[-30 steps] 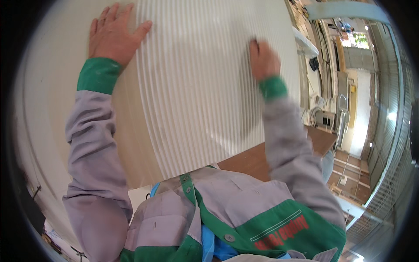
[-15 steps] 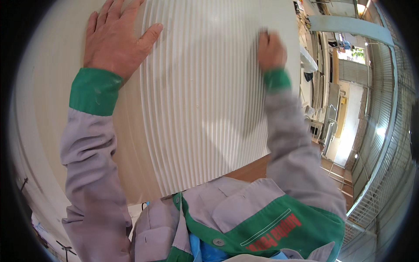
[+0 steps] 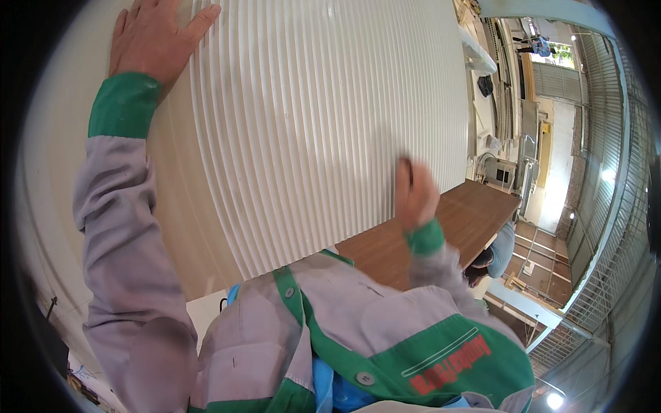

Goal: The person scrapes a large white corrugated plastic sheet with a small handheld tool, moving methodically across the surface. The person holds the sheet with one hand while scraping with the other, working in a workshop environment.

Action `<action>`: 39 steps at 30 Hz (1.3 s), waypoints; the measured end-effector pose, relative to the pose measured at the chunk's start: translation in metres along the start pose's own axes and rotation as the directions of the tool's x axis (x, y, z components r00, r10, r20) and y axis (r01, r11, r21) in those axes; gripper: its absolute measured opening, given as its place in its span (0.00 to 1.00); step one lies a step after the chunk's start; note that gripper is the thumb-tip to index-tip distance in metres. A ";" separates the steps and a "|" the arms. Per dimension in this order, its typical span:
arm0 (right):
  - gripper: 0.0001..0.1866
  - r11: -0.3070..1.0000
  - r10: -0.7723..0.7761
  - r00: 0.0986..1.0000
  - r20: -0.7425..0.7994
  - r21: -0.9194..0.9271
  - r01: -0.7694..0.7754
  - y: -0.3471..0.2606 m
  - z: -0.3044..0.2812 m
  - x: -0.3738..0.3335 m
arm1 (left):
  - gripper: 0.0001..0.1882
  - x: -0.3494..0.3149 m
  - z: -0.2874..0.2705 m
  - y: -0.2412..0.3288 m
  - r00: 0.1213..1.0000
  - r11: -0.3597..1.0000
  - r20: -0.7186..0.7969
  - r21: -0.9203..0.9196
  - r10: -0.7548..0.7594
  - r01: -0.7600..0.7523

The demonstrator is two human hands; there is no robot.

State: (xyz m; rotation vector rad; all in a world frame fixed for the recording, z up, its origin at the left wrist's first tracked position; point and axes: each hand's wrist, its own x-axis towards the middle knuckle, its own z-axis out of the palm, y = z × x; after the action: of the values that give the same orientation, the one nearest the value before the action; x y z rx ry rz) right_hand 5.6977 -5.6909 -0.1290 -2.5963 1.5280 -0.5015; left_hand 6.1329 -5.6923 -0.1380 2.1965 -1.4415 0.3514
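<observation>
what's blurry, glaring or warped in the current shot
Head view: right hand blurred, left hand noticeably crisper; soft shadow on the ribbed panel near the right hand; lamp glaring lower right; fisheye bowing toward the rim, corners black.

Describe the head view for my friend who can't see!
A person's left hand lies spread at the left of a white ribbed panel; the blurred right hand is curled over it. A brown tabletop shows at lower right.

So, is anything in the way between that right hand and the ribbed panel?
Nothing visible stands between the right hand and the ribbed panel. The left hand lies away to the left. A dark patch by the right fingertips is too blurred to identify.
</observation>
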 end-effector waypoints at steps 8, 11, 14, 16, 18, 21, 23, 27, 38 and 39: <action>0.15 0.999 0.006 1.000 -0.007 -0.050 -0.006 -0.008 0.021 0.070 | 0.34 0.002 0.005 0.001 0.999 0.996 0.008 0.077 -0.042 0.042; 0.18 0.969 0.012 1.000 0.000 -0.245 -0.011 -0.021 0.072 0.257 | 0.34 0.006 0.005 0.002 0.996 0.992 0.058 0.112 -0.066 0.060; 0.23 0.983 -0.032 0.999 0.036 -0.179 0.038 -0.031 0.103 0.392 | 0.34 0.005 0.005 0.003 0.995 0.996 0.091 0.082 -0.026 0.019; 0.23 0.982 -0.070 0.997 0.035 -0.171 0.076 -0.031 0.107 0.409 | 0.34 0.002 0.005 0.002 0.995 0.997 0.099 0.078 -0.013 0.005; 0.24 0.987 -0.027 0.999 0.036 -0.160 0.033 -0.025 0.097 0.372 | 0.34 -0.002 0.007 -0.002 0.995 0.997 0.093 0.070 0.019 -0.026; 0.23 0.966 0.212 0.948 0.236 -0.197 -0.167 -0.011 0.065 0.243 | 0.34 -0.002 0.018 -0.017 0.994 0.988 0.062 0.115 0.095 -0.101; 0.16 0.991 -0.038 0.999 0.015 -0.125 0.040 -0.002 0.038 0.135 | 0.36 0.004 0.030 -0.034 0.990 0.981 0.080 0.145 0.118 -0.128; 0.05 0.987 0.060 0.997 0.049 0.144 -0.066 0.005 -0.020 -0.050 | 0.41 0.018 0.059 -0.068 0.989 0.984 0.102 0.130 0.107 -0.120; 0.05 0.914 0.287 0.947 0.145 0.254 -0.316 -0.007 -0.035 -0.107 | 0.40 0.021 0.058 -0.066 0.986 0.990 0.143 0.098 0.084 -0.098; 0.05 0.924 0.265 0.957 0.114 0.254 -0.287 -0.009 -0.033 -0.095 | 0.40 0.020 0.057 -0.064 0.989 0.987 0.112 0.114 0.101 -0.114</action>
State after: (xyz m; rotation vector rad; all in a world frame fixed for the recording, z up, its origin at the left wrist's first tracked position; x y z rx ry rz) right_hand 5.6524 -5.6017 -0.1180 -2.1306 1.6363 -0.5288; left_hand 6.1968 -5.7169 -0.1935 2.2675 -1.6398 0.3713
